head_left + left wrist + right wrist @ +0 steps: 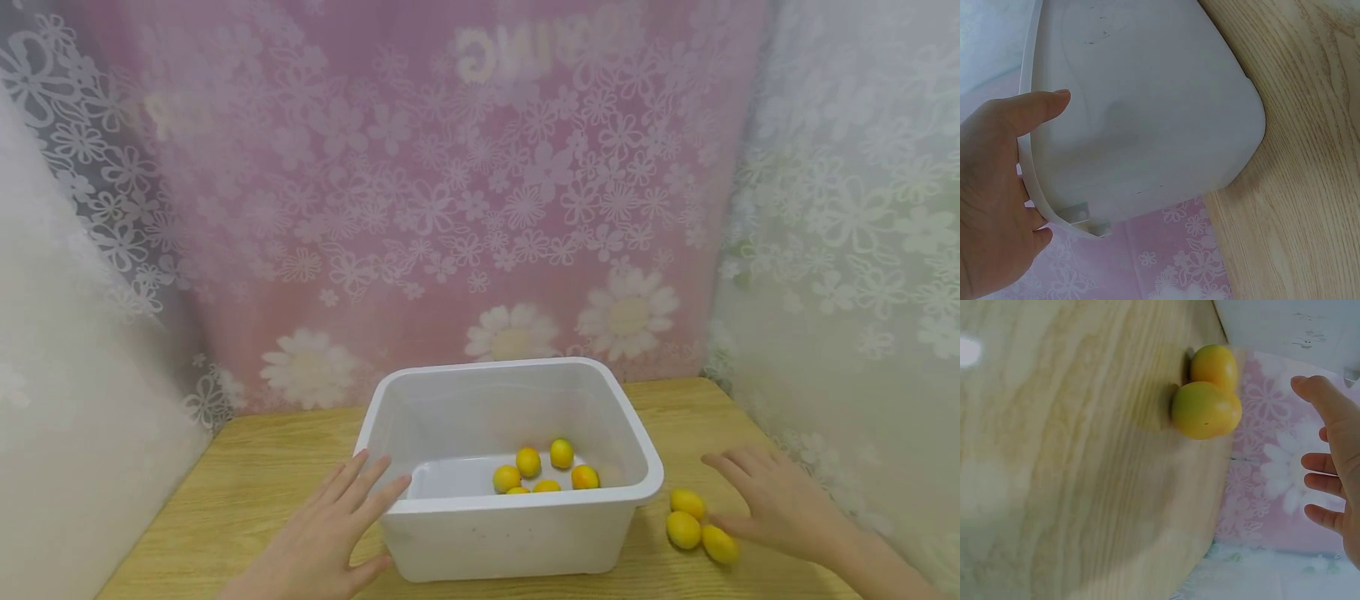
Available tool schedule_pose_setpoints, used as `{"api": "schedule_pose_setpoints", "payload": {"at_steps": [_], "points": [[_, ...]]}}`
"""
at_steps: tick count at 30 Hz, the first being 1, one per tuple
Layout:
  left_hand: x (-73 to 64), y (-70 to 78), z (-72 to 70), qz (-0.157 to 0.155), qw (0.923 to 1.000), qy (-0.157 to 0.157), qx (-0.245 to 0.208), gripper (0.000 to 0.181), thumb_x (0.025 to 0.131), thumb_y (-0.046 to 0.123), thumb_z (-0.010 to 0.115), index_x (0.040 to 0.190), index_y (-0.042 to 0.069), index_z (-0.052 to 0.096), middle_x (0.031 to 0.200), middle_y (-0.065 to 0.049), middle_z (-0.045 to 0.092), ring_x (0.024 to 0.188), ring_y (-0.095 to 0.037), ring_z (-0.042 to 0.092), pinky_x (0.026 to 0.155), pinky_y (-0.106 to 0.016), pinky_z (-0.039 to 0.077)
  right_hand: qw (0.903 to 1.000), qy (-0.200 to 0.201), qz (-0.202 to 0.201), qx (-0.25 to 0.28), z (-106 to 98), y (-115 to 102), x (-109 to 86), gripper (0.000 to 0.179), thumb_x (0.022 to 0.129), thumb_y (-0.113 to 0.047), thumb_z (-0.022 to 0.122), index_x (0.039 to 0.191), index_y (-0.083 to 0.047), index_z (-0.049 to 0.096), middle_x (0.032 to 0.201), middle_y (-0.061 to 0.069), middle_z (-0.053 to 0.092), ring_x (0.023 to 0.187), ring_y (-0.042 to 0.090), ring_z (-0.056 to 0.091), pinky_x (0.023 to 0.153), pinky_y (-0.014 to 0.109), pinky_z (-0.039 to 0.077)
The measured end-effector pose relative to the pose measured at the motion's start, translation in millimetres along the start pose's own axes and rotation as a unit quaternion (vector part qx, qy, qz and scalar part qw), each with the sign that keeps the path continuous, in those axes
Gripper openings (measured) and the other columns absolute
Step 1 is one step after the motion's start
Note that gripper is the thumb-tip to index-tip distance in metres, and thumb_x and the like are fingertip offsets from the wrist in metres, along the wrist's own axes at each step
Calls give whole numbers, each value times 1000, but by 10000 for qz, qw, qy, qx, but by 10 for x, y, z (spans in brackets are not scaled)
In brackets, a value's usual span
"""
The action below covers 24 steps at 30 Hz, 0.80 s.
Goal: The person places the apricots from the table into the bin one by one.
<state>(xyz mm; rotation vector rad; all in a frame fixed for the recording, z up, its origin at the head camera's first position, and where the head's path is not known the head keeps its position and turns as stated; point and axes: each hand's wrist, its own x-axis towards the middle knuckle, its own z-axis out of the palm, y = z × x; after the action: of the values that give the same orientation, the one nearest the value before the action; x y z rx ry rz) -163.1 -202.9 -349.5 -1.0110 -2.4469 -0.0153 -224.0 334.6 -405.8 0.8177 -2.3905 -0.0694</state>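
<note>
A white plastic bin (502, 542) stands on the table, with several small yellow, egg-shaped fruits (528, 462) on its floor. My left hand (322, 533) is at the bin's near left corner, fingers nearly straight and spread over the rim. In the left wrist view its thumb (1041, 111) lies in front of the bin's outer wall. Three more yellow fruits (684, 530) lie together on the table, right of the bin. Over them, slightly to the right, hovers my right hand (787, 508), fingers spread and nothing in them. The right wrist view shows the fruits (1204, 409) apart from its fingertips.
The wood-grain table (247, 475) runs under the bin and out to both sides. A pink flowered curtain (420, 208) hangs close behind the bin. Pale flowered sheets (862, 292) close in the right and left sides.
</note>
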Motion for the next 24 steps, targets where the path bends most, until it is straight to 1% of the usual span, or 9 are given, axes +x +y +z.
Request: {"api": "schedule_pose_setpoints", "payload": {"at_steps": [2,4,6,8,12,15,18,20,24], "points": [[1,0,2,-3,10000,-11,-14,79,79,51,67,144,16,37,142,-16,42,127,-41,40,110,-19,-12,9999,26,-31,-104,16,-2,-50,70,59,-54,80,109,-7,63,94,0,59,83,20,56,66,41,47],[0,1,3,2,10000,-9,-16,79,79,51,67,144,17,37,141,-17,43,127,-41,40,110,-19,-12,9998,-84,30,-171,31,-7,-97,70,59,-57,78,108,-8,64,94,-2,58,81,18,55,63,37,46],[-1,2,5,12,10000,1,-20,79,79,51,67,144,17,37,141,-17,43,127,-41,40,110,-19,-12,9991,-325,180,-198,42,-21,-140,70,60,-60,76,107,-10,64,94,-3,58,82,17,56,63,37,46],[-3,4,5,14,10000,10,-14,79,79,50,68,144,17,37,141,-17,43,127,-41,40,110,-19,-11,9966,-701,417,-140,49,-43,-178,69,61,-62,74,108,-11,65,96,-3,59,85,19,56,66,39,47],[-2,3,11,-20,10000,-40,-52,81,79,51,67,145,19,35,142,-16,42,128,-41,40,109,-18,-12,9864,-1426,811,126,75,-97,-225,68,65,-63,71,109,-11,64,101,-1,61,94,25,58,75,48,48],[1,4,11,-60,9999,-101,-83,82,78,51,68,146,20,33,143,-15,41,129,-40,38,108,-17,-13,9772,-1876,966,255,116,-124,-244,65,67,-60,71,110,-11,64,104,0,60,95,26,57,79,50,47],[0,3,10,-43,9999,-100,-57,82,78,50,68,146,19,34,142,-16,41,128,-41,39,109,-18,-13,9691,-2244,973,313,175,-129,-265,56,69,-57,71,107,-15,65,101,-3,58,91,21,55,77,48,47],[0,2,10,-28,9999,-93,-29,81,79,51,67,145,19,34,142,-17,42,128,-41,39,109,-18,-13,9599,-2535,1112,435,202,-137,-276,51,70,-53,71,106,-18,65,101,-5,56,90,19,53,76,48,46],[3,-4,11,30,10000,-35,16,80,79,51,67,145,18,35,141,-17,43,127,-42,40,109,-19,-12,9539,-2665,1213,656,233,-145,-291,48,68,-47,74,105,-18,65,98,-6,55,89,19,52,75,49,45]]}}
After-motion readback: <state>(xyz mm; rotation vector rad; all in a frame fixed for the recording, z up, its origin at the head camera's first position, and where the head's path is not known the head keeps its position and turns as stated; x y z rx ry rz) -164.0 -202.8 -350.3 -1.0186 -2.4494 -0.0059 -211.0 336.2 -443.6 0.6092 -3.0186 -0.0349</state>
